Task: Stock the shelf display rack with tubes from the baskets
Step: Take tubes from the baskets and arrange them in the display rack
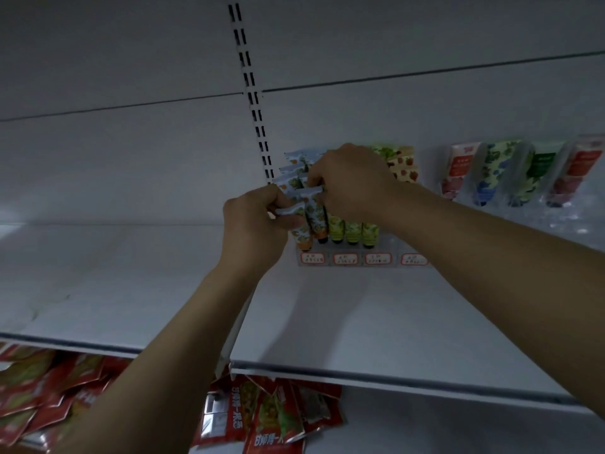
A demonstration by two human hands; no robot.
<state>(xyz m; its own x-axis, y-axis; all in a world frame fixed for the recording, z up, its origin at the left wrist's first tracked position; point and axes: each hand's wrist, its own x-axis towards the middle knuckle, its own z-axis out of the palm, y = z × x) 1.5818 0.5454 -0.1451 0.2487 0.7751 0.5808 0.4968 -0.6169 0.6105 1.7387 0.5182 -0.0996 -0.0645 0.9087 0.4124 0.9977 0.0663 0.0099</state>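
Note:
A clear display rack (360, 258) with red price labels stands at the back of the white shelf (360, 316). It holds green-patterned tubes (353, 229) and orange-patterned tubes (314, 221), caps down. My left hand (258, 217) grips a bunch of orange-patterned tubes (291, 186) at the rack's left end. My right hand (353, 181) reaches over the rack and pinches the top of one of those tubes. Strawberry-patterned tubes (404, 168) show behind my right hand. No basket is in view.
A second clear rack (510, 172) with red, blue and green tubes stands at the back right. A slotted upright (252, 93) runs up the back wall. Red snack packets (271, 417) lie on the shelf below.

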